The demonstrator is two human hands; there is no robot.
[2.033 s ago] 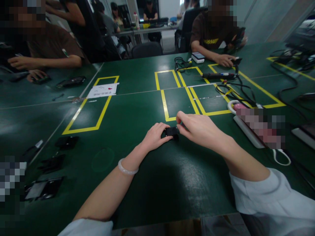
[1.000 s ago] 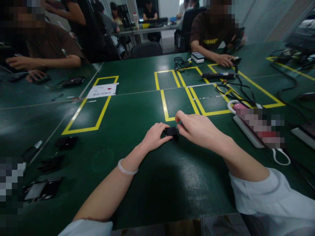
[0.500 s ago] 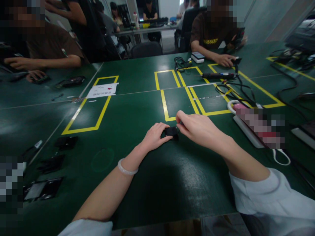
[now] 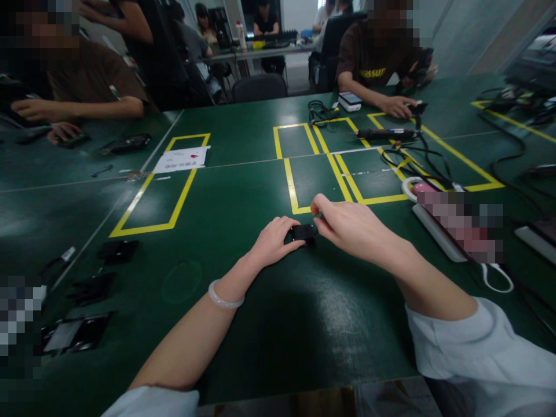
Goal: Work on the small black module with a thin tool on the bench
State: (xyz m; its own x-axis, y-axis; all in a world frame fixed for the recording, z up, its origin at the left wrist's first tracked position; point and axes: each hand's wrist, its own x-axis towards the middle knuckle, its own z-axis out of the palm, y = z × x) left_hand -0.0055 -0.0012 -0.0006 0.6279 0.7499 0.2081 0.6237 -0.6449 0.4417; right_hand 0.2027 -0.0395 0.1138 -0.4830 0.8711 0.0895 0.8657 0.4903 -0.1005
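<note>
A small black box-shaped part (image 4: 303, 232) rests on the green table (image 4: 243, 347) in front of me. My left hand (image 4: 275, 240) grips it from the left, thumb at the near edge and fingers at the far edge. Close to its right side, my right hand (image 4: 347, 226) is closed in a pinch, with thumb and index finger curled together. What that pinch holds, if anything, is too small to make out. A thin dark line, perhaps a wire, shows between the part and my right fingertips.
Several black parts (image 4: 89, 288) lie at the left. Yellow tape outlines (image 4: 291, 185) mark the table, with a paper label (image 4: 182, 160) on one. At the right are a pink pouch (image 4: 458, 223) and black cables (image 4: 428, 165). Across the table, a co-worker's hand (image 4: 397, 107) holds a dark object.
</note>
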